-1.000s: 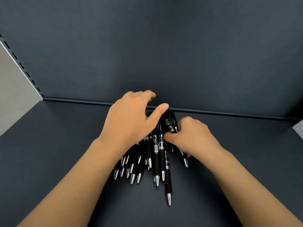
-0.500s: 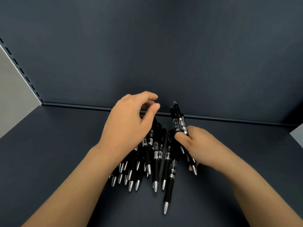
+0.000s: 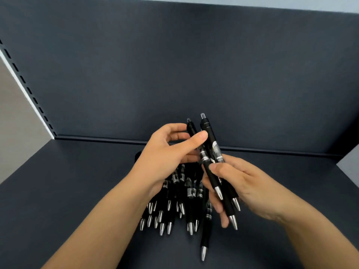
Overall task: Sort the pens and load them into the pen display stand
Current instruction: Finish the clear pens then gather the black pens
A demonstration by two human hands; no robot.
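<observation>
Nearest the camera, one stray pen (image 3: 204, 242) is lying apart from the rest, tip pointing toward the viewer.

Just beyond it, the pile of pens (image 3: 175, 193) is resting on the dark shelf floor (image 3: 58, 191). All are black with silver tips, mostly lined up tips-near, overlapping and partly hidden under the forearms. The exact count is not readable.

Above the pile, the right hand (image 3: 244, 188) is gripping a small bunch of held pens (image 3: 206, 127), apparently three by the tips showing. Its thumb is lying across the barrels and its fingers are curling underneath. The bunch is tilting up and away, clicker ends highest.

The left hand (image 3: 162, 158) is meeting the upper ends of that bunch, thumb pressing on one barrel and fingers curling behind, pinching it.

Farther back, the back panel (image 3: 213, 65) is rising from the shelf, and a slotted upright (image 3: 29, 90) is running along the left.

Progress, as judged: sorting is only beginning. A few pens are being picked out and squared up, and most are waiting in the pile. No display stand is showing, so loading is looking entirely undone.
</observation>
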